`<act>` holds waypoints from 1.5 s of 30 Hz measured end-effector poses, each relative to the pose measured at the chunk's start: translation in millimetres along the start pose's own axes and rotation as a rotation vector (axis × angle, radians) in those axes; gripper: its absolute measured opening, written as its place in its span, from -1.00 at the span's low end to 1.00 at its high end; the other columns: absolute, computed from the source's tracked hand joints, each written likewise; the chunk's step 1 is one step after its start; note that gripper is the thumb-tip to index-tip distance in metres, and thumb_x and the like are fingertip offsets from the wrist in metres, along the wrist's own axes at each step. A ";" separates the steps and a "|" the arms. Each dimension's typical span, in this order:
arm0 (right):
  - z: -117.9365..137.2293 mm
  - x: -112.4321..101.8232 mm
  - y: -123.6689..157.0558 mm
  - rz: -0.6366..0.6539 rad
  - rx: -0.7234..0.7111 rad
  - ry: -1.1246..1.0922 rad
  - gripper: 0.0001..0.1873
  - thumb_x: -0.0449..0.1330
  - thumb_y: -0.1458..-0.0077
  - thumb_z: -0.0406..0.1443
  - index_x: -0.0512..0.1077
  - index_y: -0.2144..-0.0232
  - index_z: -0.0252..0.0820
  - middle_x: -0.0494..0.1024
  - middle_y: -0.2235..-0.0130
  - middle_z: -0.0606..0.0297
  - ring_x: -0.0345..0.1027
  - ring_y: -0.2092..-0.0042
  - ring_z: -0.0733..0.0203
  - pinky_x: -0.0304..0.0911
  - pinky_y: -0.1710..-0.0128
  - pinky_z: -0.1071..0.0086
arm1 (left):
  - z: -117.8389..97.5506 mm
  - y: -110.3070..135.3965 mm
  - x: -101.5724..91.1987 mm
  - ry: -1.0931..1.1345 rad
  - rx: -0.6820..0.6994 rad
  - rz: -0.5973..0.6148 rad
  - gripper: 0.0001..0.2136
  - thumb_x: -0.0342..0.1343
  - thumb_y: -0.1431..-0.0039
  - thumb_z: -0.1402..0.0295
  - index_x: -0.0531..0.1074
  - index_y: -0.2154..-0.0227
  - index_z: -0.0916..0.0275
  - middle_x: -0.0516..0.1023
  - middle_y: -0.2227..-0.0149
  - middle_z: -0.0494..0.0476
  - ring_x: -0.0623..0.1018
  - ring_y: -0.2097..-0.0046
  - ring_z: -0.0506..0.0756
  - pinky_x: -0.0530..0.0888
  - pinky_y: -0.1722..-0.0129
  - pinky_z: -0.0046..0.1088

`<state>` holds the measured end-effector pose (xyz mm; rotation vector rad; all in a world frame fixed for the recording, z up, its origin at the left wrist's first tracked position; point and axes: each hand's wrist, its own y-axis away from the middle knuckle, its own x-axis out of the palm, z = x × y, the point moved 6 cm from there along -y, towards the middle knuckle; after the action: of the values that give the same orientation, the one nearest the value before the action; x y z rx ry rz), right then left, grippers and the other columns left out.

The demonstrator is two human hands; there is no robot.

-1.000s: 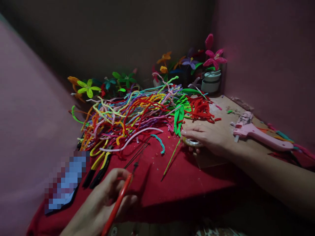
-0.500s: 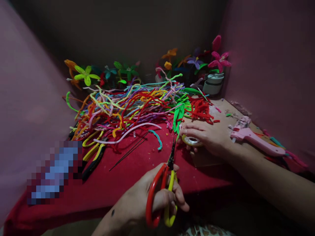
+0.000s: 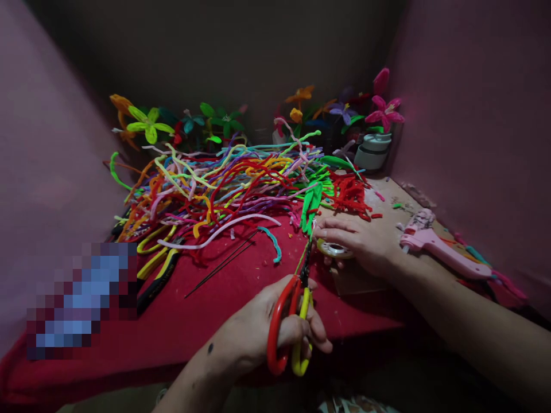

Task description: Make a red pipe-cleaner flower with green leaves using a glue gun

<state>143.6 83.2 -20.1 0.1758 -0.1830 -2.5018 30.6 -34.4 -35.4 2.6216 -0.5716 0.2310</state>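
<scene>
Red-and-yellow scissors point(image 3: 272, 338): grasped by the left hand point(image 3: 258, 324), fingers curled around the handles, blades pointing up toward the right hand point(image 3: 365, 238); a second ago they were lower and farther left.
Green stem point(image 3: 303, 256): slants down from the right fingertips, which pinch its top; its lower end, hanging free a second ago, now disappears behind the scissors. Blade contact: cannot tell.
Tape roll point(image 3: 329, 249): held beneath the right hand's bent fingers.
Left wrist point(image 3: 215, 358): angled in from the bottom edge, bearing a dark spot.
Green leaves point(image 3: 310, 206): just beyond the right fingertips.
Pink glue gun point(image 3: 450, 252): on cardboard point(image 3: 361, 282), right of the right hand.
Pipe-cleaner pile point(image 3: 232, 186): heaped behind, on red cloth point(image 3: 172, 338).
Pixelated patch point(image 3: 86, 298): far left, any writing obscured.
</scene>
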 end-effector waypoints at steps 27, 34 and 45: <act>-1.3 1.7 2.0 0.061 0.006 -0.040 -0.76 0.15 -0.01 -0.16 0.32 0.30 -0.16 0.42 0.49 0.37 0.32 0.54 0.33 0.20 0.64 0.51 | -6.4 -4.5 -4.5 -0.056 -0.022 -0.052 -0.80 0.05 -0.05 0.42 0.25 0.24 0.28 0.46 0.50 0.05 0.53 0.46 0.05 0.37 0.54 -0.53; 0.4 1.7 1.2 0.047 0.008 -0.069 -0.78 0.14 0.00 -0.21 0.35 0.29 -0.20 0.46 0.48 0.32 0.30 0.57 0.35 0.14 0.70 0.54 | -3.8 -3.6 -9.1 -0.069 -0.029 -0.092 -0.76 0.07 -0.08 0.30 0.23 0.22 0.27 0.40 0.56 -0.01 0.47 0.56 -0.03 0.29 0.63 -0.63; -4.5 -4.7 -1.7 0.107 -0.035 -0.224 -0.73 0.14 -0.04 -0.17 0.32 0.25 -0.23 0.56 0.30 0.15 0.37 0.51 0.34 0.16 0.66 0.56 | -25.0 34.8 -61.0 -0.391 0.048 -0.418 -0.73 0.07 -0.07 0.19 0.27 0.21 0.19 0.41 0.51 -0.04 0.42 0.58 -0.03 0.31 0.63 -0.58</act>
<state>147.1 87.0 -24.4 -0.1269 -0.2333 -2.4123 -40.9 -29.7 -15.0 2.7709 -0.1238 -0.4095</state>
